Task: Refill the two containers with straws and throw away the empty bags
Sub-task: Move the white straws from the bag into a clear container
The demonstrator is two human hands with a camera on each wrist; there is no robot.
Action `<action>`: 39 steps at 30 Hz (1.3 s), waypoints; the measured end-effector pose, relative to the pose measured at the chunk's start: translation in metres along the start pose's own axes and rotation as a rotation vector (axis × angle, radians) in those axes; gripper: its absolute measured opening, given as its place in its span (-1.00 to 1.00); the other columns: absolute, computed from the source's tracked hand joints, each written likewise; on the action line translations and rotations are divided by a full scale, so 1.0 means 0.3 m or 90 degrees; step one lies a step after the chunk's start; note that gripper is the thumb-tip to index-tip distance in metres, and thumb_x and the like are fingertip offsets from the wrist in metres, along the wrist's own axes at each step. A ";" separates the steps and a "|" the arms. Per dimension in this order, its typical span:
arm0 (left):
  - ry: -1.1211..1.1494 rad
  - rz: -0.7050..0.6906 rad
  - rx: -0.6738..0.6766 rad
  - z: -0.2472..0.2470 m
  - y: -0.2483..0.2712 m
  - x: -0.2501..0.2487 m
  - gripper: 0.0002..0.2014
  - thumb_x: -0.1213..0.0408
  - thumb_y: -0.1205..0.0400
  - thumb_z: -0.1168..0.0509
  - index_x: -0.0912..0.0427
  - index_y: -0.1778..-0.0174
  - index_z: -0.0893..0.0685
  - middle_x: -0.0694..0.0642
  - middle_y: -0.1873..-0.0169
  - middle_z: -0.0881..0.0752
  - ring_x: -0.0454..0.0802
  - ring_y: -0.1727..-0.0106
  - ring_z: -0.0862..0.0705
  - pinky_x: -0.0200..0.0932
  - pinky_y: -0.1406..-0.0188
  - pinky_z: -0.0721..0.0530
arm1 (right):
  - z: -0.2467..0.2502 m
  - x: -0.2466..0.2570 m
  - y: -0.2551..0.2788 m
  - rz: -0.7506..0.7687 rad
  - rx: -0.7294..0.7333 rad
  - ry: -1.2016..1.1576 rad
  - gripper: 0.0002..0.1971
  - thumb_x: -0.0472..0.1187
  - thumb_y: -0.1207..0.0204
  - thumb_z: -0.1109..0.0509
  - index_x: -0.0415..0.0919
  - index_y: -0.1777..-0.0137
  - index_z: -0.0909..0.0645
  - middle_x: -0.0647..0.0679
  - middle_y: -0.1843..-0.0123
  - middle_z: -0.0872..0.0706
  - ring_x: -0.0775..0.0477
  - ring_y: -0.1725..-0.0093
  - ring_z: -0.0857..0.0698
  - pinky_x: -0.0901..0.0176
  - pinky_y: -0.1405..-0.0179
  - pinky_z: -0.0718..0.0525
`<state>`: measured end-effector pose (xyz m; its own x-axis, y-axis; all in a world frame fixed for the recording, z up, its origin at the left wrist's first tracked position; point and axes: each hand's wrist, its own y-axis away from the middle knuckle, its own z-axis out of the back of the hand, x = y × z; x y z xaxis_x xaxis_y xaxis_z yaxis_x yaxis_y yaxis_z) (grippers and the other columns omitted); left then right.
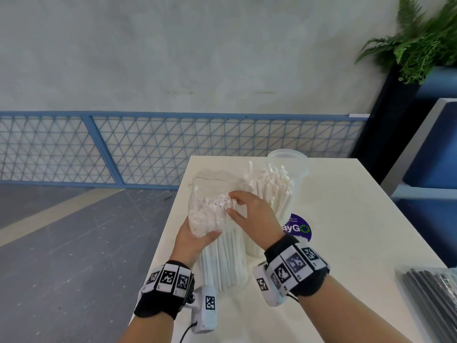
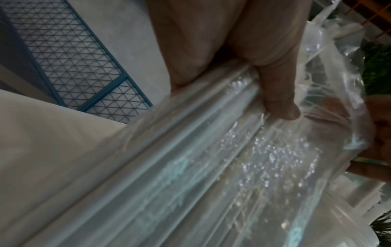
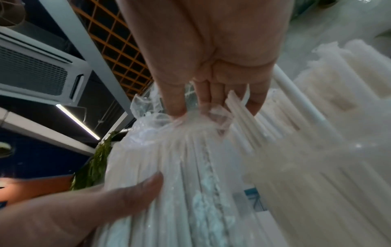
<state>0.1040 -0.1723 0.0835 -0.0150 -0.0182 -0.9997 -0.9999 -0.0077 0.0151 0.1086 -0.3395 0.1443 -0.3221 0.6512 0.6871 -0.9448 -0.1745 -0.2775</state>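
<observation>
A grey wall [image 1: 197,50] rises at twelve o'clock above blue mesh fencing [image 1: 148,147]. Grey floor [image 1: 61,231] lies at nine; a fern [image 1: 418,38] at two.

Wearing black wristbands [image 1: 165,290] carrying white blocks printed with black square codes; trailing a black cable [image 1: 188,330] from a white camera unit [image 1: 206,309] under the left wrist; showing bare forearms.

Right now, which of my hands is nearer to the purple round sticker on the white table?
Right. The right hand reaches into the clear plastic bag of white straws, just left of and above the purple round sticker. The left hand grips the bag's far side, farther left.
</observation>
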 end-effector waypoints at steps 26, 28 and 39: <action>0.023 0.007 0.085 0.077 0.002 0.005 -0.44 0.49 -0.21 -0.62 -0.08 0.00 -0.62 -0.23 0.16 -0.83 -0.27 0.05 -0.77 -0.27 0.03 -0.71 | -0.080 0.107 0.051 -0.015 0.083 0.009 -0.49 -0.19 -0.43 -0.44 -0.14 -0.40 -0.48 -0.14 -0.25 -0.64 -0.07 -0.23 -0.58 0.37 -0.21 -0.43; 0.005 0.004 0.089 0.075 0.000 0.007 -0.46 0.52 -0.22 -0.57 -0.05 -0.02 -0.64 -0.19 0.13 -0.83 -0.24 0.02 -0.77 -0.28 0.05 -0.72 | -0.087 0.091 0.045 -0.058 0.114 0.003 -0.63 -0.14 -0.44 -0.45 -0.27 -0.21 -0.59 -0.16 -0.08 -0.67 -0.07 -0.09 -0.60 0.42 0.03 -0.40; -0.013 0.005 0.073 0.047 0.002 -0.005 -0.36 0.14 -0.06 -0.62 -0.05 -0.09 -0.64 -0.04 -0.01 -0.79 -0.18 -0.10 -0.74 -0.25 -0.03 -0.70 | -0.161 0.047 0.074 -0.111 -0.070 -0.194 -0.59 -0.11 -0.42 -0.47 -0.24 -0.22 -0.56 -0.14 -0.11 -0.71 -0.07 -0.13 -0.67 0.08 -0.18 -0.62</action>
<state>0.1034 -0.1581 0.0848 -0.0224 0.0023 -0.9997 -0.9940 0.1072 0.0225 0.0860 -0.2986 0.1153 -0.1750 0.4117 0.8944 -0.9803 0.0112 -0.1970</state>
